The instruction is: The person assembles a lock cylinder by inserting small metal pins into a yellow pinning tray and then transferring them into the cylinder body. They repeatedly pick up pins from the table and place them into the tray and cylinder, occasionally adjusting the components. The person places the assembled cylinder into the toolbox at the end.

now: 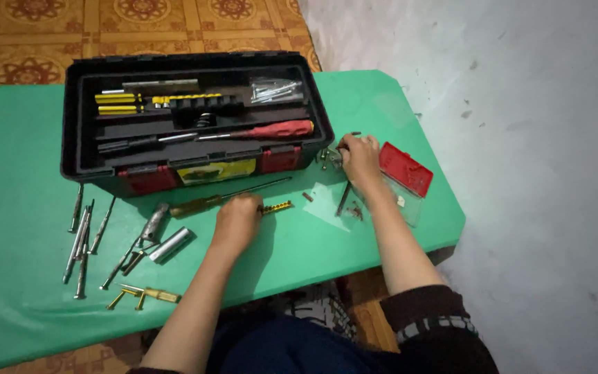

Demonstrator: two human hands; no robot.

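The left hand (pixel 237 220) rests knuckles-up on the green table (pixel 22 138), fingers curled over a yellow bit strip (pixel 277 206) that pokes out to its right. The right hand (pixel 360 156) pinches small metal hardware (pixel 331 158) beside the open black toolbox (pixel 195 121), just left of a red-lidded clear case (pixel 405 170).

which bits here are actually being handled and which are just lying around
In hand:
left hand on yellow bit strip
right hand at small metal parts

Lying about:
open toolbox
red-lidded case
loose metal rods
amber-handled screwdriver
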